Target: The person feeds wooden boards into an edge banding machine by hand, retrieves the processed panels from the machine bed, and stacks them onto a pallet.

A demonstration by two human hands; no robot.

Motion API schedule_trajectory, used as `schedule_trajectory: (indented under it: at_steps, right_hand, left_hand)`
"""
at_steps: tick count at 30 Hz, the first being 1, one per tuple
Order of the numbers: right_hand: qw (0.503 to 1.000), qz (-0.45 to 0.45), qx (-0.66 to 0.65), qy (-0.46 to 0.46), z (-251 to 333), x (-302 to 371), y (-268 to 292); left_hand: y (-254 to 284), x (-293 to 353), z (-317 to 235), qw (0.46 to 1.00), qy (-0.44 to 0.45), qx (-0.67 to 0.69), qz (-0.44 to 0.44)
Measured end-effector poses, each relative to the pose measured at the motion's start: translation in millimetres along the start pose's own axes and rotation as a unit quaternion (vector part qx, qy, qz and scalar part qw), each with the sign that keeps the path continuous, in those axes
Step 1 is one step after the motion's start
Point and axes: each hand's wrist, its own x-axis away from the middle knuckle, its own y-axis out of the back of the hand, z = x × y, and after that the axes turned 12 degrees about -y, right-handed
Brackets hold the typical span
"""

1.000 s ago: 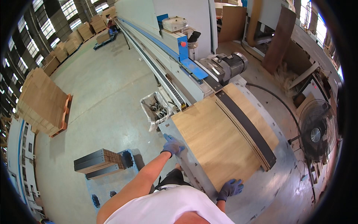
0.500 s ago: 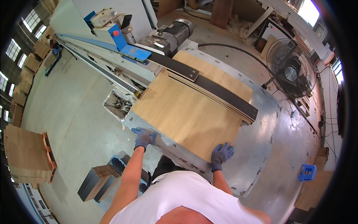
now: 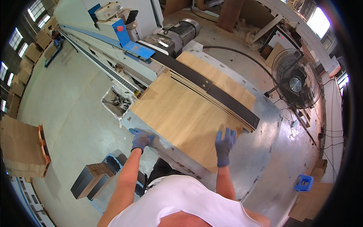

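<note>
A large wood-grain board (image 3: pixel 181 117) lies flat on a grey metal table (image 3: pixel 261 151). Across it runs a stack of long dark strips (image 3: pixel 230 104), reaching back to the machine's blue guide plate (image 3: pixel 138 50). My left hand (image 3: pixel 141 139), in a blue-grey glove, rests at the table's near left edge with its fingers spread and nothing in it. Over the board's right side is my right hand (image 3: pixel 225 146), gloved alike, its fingers stretched out toward the strips. Whether the right palm touches the board cannot be made out.
A long machine (image 3: pixel 113 49) with a motor (image 3: pixel 181 32) stands behind the table. The bin of scraps (image 3: pixel 116 101) sits at the table's left corner, and a floor fan (image 3: pixel 295 85) at the right. Dark panels (image 3: pixel 90 178) are stacked low on my left.
My right hand has moved up and forward from the board's near right edge, its fingers now pointing ahead. The left hand stays near the table edge. The view has shifted slightly.
</note>
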Motion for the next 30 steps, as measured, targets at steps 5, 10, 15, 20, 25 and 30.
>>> schedule_trajectory:
  at_steps: [5, 10, 15, 20, 25, 30]
  right_hand:
    - [0.976, -0.031, -0.041, 0.210, 86, -119, -47]
    - [0.951, 0.092, 0.027, 0.295, 150, -180, -112]
    - [0.933, 0.131, 0.032, 0.332, 165, -196, -136]
    - [0.931, 0.174, 0.018, 0.319, 103, -208, -104]
    - [0.931, 0.187, 0.034, 0.311, 30, -201, -45]
    - [0.930, 0.185, 0.057, 0.311, -63, -202, 25]
  left_hand:
    - [3, 1, -15, 0.999, -0.010, 0.030, 0.019]
    - [7, 5, -18, 0.998, 0.010, 0.052, 0.036]
    - [-8, 2, -7, 0.999, 0.016, -0.021, 0.044]
    - [32, 5, -35, 0.993, 0.081, 0.042, 0.072]
    - [33, 8, -27, 0.992, 0.089, 0.039, 0.078]
    - [40, 10, -35, 0.993, 0.078, 0.054, 0.075]
